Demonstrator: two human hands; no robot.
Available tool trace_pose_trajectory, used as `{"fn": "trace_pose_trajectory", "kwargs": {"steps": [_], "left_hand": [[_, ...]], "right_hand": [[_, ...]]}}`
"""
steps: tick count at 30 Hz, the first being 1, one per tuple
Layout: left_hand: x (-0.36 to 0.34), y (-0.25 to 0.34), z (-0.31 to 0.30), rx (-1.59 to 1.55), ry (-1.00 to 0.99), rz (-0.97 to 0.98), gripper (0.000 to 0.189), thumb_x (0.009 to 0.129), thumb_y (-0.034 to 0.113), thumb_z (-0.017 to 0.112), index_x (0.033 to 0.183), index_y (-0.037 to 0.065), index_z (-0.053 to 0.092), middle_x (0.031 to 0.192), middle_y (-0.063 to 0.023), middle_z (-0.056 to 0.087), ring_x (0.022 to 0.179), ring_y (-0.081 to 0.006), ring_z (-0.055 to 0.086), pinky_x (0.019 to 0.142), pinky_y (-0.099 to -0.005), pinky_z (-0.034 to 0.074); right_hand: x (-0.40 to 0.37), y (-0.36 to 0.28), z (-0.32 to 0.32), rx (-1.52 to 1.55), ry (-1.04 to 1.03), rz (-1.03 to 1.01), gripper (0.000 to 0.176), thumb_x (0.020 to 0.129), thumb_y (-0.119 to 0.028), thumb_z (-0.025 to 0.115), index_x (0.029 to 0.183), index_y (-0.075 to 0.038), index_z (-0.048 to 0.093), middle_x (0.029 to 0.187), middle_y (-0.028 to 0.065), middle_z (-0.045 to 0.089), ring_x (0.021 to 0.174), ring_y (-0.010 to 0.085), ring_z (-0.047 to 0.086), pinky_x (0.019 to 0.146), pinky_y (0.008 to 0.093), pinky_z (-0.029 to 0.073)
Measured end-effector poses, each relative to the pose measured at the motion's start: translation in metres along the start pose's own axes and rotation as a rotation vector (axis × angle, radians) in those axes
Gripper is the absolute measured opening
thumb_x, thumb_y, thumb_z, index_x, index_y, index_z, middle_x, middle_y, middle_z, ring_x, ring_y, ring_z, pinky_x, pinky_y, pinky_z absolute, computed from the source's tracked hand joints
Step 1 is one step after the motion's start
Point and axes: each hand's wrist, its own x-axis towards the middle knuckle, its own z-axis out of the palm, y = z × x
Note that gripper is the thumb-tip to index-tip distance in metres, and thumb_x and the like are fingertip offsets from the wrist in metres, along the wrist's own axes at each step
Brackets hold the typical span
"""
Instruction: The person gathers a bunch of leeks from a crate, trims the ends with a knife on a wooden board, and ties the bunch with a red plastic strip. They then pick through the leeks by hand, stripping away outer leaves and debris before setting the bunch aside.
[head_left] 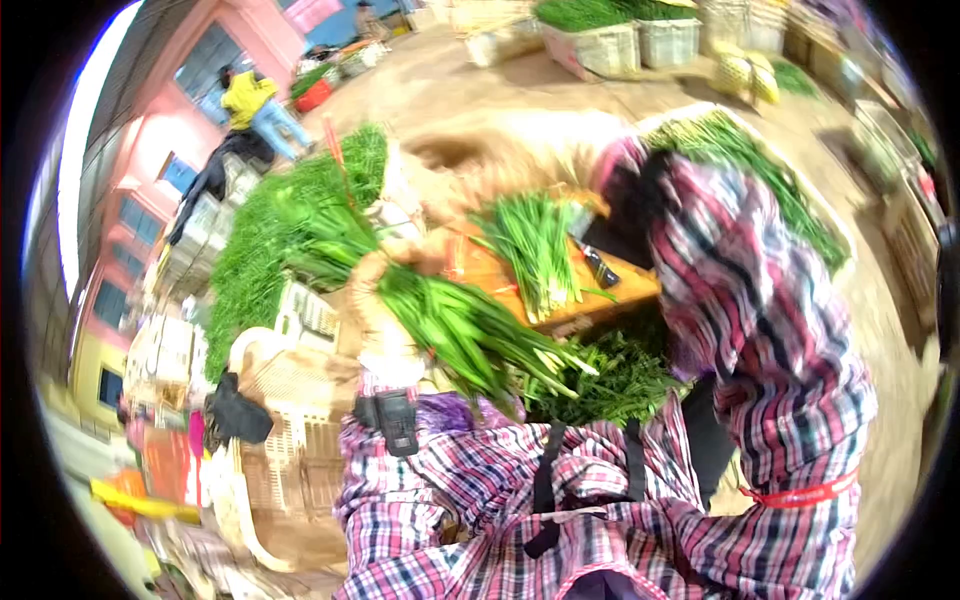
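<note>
My left hand (395,262) is wrapped round a bunch of long green stalks (470,325), whose pale ends point down and right over my lap. On the orange board (625,287) lies a second bunch of green stalks (530,250), with a black-handled knife (598,265) at its right. Beyond the board, my right hand (590,195) is smeared by motion near the top of that second bunch; its fingers cannot be made out. Loose green trimmings (620,375) lie below the board.
A large heap of greens (265,250) stands at the left, beside a wicker chair (285,450). A long basket of stalks (765,170) is at the right. Crates of greens (600,50) stand at the back. A person in yellow (250,98) is at the far left.
</note>
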Motion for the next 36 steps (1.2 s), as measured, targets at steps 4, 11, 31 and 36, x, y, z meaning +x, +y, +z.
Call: {"fn": "trace_pose_trajectory", "kwargs": {"steps": [4, 11, 31, 36], "left_hand": [[0.000, -0.002, 0.031, -0.014, -0.305, -0.100, 0.029, 0.077, 0.031, 0.059, 0.082, 0.003, 0.058, 0.085, -0.0116, 0.060, 0.076, -0.0227, 0.057, 0.072, -0.0354, 0.050], [0.041, -0.035, 0.079, 0.407, -0.164, -0.275, 0.023, 0.083, 0.025, 0.057, 0.087, 0.003, 0.061, 0.082, -0.0079, 0.063, 0.072, -0.0204, 0.060, 0.070, -0.0320, 0.050], [0.068, -0.109, 0.027, 0.709, -0.578, -0.600, 0.089, 0.086, 0.052, 0.056, 0.145, 0.001, 0.014, 0.149, -0.0161, 0.022, 0.138, -0.0253, 0.022, 0.112, -0.0384, 0.021], [0.009, -0.164, -0.041, 0.027, -0.569, -0.814, 0.052, 0.096, 0.037, 0.045, 0.133, 0.001, 0.040, 0.123, -0.0065, 0.052, 0.113, -0.0159, 0.050, 0.097, -0.0299, 0.040]], "right_hand": [[-0.043, 0.029, 0.059, 0.776, -0.069, 0.104, 0.118, 0.062, -0.055, 0.075, 0.145, -0.001, 0.011, 0.145, 0.0232, 0.027, 0.135, 0.0310, 0.026, 0.110, 0.0398, 0.025], [-0.075, 0.065, 0.136, 1.581, 0.188, 0.036, 0.100, 0.069, -0.047, 0.077, 0.143, -0.006, 0.024, 0.127, 0.0097, 0.050, 0.106, 0.0187, 0.056, 0.084, 0.0321, 0.050], [-0.166, 0.151, 0.190, 1.778, 0.801, 0.232, 0.051, 0.082, -0.053, 0.059, 0.107, -0.008, 0.056, 0.087, 0.0059, 0.058, 0.085, 0.0241, 0.061, 0.082, 0.0520, 0.052], [-0.169, 0.161, 0.174, 1.709, 0.817, 0.320, 0.051, 0.084, -0.050, 0.058, 0.112, -0.007, 0.055, 0.096, 0.0102, 0.060, 0.089, 0.0256, 0.061, 0.083, 0.0518, 0.051]]}}
